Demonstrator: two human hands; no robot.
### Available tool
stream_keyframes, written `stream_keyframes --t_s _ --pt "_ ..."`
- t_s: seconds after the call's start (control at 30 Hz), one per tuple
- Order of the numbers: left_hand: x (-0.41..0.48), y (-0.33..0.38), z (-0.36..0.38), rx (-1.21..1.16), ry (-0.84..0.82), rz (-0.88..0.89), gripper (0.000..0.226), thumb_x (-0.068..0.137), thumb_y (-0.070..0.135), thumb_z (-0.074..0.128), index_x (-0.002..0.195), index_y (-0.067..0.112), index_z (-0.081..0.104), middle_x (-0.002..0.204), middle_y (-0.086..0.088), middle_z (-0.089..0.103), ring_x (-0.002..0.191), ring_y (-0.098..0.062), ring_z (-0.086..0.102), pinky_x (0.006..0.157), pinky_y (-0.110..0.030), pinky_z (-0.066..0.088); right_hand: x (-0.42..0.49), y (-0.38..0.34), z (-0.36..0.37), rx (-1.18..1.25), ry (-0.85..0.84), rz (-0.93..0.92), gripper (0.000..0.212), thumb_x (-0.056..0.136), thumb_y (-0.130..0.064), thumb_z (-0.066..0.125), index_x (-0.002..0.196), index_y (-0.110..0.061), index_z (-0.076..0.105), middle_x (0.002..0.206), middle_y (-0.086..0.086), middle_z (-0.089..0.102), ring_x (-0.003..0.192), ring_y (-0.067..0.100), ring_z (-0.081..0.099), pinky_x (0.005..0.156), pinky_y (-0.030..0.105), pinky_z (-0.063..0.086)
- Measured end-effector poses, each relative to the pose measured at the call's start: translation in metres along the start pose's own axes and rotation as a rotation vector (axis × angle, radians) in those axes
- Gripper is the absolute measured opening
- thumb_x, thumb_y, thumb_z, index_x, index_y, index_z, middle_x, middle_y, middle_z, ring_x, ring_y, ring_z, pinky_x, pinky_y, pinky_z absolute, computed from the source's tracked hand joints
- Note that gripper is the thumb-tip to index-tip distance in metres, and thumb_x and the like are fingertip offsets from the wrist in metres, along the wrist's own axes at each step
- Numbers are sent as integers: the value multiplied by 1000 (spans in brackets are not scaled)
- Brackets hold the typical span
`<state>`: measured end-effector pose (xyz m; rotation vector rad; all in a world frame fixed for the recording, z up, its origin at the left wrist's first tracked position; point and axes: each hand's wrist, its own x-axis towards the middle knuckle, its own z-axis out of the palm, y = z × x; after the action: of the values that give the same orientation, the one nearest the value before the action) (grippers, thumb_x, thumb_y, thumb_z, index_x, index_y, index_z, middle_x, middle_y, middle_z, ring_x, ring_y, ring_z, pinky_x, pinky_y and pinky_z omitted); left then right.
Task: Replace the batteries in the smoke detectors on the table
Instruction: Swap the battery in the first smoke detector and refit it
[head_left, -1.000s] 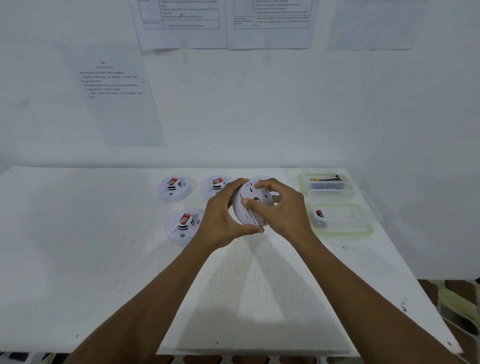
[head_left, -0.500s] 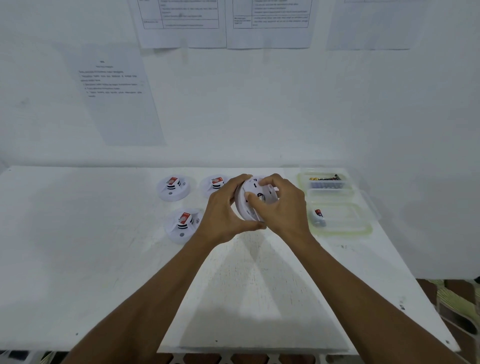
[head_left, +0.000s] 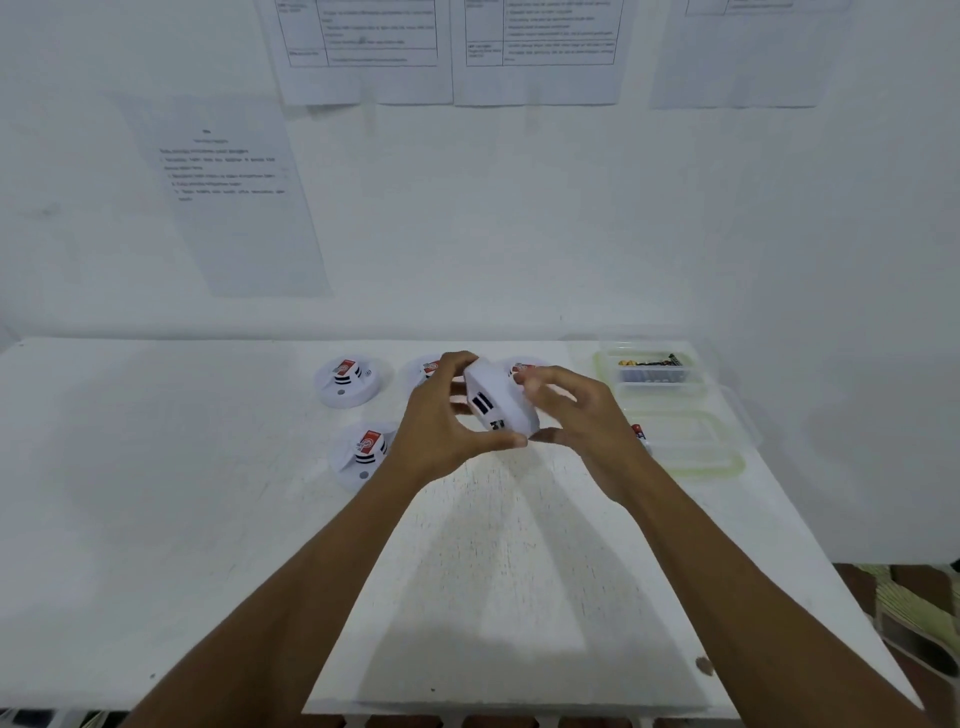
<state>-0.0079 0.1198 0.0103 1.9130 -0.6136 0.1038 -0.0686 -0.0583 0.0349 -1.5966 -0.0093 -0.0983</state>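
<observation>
Well, left-hand fingers (head_left: 460, 362) + thumb clamp the smoke detector (head_left: 501, 402) by its rim, tilted above the bench (head_left: 156, 467), right-hand fingers (head_left: 543, 387) half-spread w/ thumb on its lower rim; looks light, stiff, slick plastic, so prob. best gripped at opp. rim edges.

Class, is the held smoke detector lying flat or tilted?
Tilted: the white round plastic smoke detector is up on edge, slotted side wall showing.
</observation>
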Motion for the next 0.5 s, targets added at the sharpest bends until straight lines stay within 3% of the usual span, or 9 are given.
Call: stream_keyframes --t_s 0.07,0.13,0.3,0.4,0.5 --pt "-3 3 3 -5 33 -44 75 59 48 86 120 31 46 107 23 57 96 6 59 74 -5 48 -3 4 1 -91 -14 -18 33 86 -31 73 116 -19 69 115 -3 70 100 20 70 80 40 60" --pt "-5 2 5 -25 22 -47 72 60 52 79 121 32 47 106 26 58 91 11 58 73 -3 46 -4 7 2 -120 58 -29 30 88 -26 71 117 -20 68 107 -1 73 95 21 71 78 43 61" --pt "-8 -5 -4 -108 -108 -77 41 86 40 65 124 43 49 110 14 64 87 -4 63 65 -19 55 -4 8 -9 3 166 -9 22 94 -21 64 115 -25 61 101 7 72 97 24 70 70 43 62" --pt "-10 -10 -2 -161 -81 -133 48 90 34 65 135 31 48 110 4 65 81 -14 67 63 -24 57 -6 14 -12 15 113 -37 28 91 -17 68 116 -23 58 106 5 73 95 23 72 77 45 61" --pt "-14 -13 3 -218 -34 -190 54 90 37 65 140 29 45 108 0 68 69 -17 65 60 -28 57 -11 24 -12 3 23 -40 50 82 -13 78 124 -29 57 120 -3 69 99 24 70 80 43 61"
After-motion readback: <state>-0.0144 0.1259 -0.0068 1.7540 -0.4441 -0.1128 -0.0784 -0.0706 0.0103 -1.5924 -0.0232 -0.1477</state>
